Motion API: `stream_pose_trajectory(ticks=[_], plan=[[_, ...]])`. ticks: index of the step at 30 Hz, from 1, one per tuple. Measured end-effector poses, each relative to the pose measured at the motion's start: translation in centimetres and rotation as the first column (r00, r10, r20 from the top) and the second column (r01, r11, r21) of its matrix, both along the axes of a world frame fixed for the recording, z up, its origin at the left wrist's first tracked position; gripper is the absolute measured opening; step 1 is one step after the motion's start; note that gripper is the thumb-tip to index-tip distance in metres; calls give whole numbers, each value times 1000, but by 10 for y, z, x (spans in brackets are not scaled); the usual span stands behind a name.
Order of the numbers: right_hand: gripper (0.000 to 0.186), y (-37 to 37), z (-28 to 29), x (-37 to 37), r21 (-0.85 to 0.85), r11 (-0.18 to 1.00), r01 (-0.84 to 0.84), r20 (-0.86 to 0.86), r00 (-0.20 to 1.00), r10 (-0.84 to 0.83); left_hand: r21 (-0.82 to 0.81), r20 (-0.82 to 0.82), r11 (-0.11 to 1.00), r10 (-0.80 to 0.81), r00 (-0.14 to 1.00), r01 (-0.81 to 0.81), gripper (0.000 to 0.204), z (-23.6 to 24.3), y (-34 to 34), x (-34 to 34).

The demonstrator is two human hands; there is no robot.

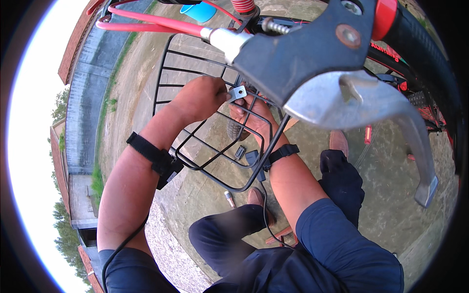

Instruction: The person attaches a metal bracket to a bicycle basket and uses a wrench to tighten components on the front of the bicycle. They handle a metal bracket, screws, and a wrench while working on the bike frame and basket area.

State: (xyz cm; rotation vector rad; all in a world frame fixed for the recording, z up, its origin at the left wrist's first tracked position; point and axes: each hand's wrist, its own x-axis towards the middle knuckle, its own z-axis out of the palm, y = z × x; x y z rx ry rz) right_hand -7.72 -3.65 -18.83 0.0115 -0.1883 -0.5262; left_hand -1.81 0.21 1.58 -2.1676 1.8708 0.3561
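Two bare hands, the left hand (202, 96) and the right hand (255, 117), have one small silver metal plate with a hole (238, 94) between them. One black wire basket (238, 189) spreads around and below them. Two black wrist straps (145, 150) (284, 153) sit behind the hands, one per arm. One curved silver metal brake lever (337, 97) stands right of both hands. Two knobbly black tyres show, one beneath the right hand (235, 131), one well to its right (418, 99). Two brownish shoes (338, 141) (255, 196) are nearer the body than the hands; one light-blue round bucket (199, 12) lies beyond them.

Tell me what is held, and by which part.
A small metal bracket, by its left end, in the left hand; whether the right hand holds anything is unclear.
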Motion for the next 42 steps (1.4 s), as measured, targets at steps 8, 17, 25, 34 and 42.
stream_pose_trajectory(ticks=[8,17,25,34,42], plan=[[15,-3,-11,6,9,1000,-11,94,996,10,15,85,995,-99,992,98,22,1,-4,-7],[28,-3,-1,2,-9,998,59,27,998,-58,-250,135,910,-305,943,330,21,-12,7,3],[29,-8,0,10,70,997,14,69,997,-19,-46,59,985,-166,984,169,21,1,-1,-3],[23,-7,7,-1,118,993,-8,-55,998,15,30,13,992,-121,993,120,19,3,-3,-2],[19,-8,15,-5,134,990,46,-100,994,-32,-192,94,910,-355,930,367,20,18,8,-17]])
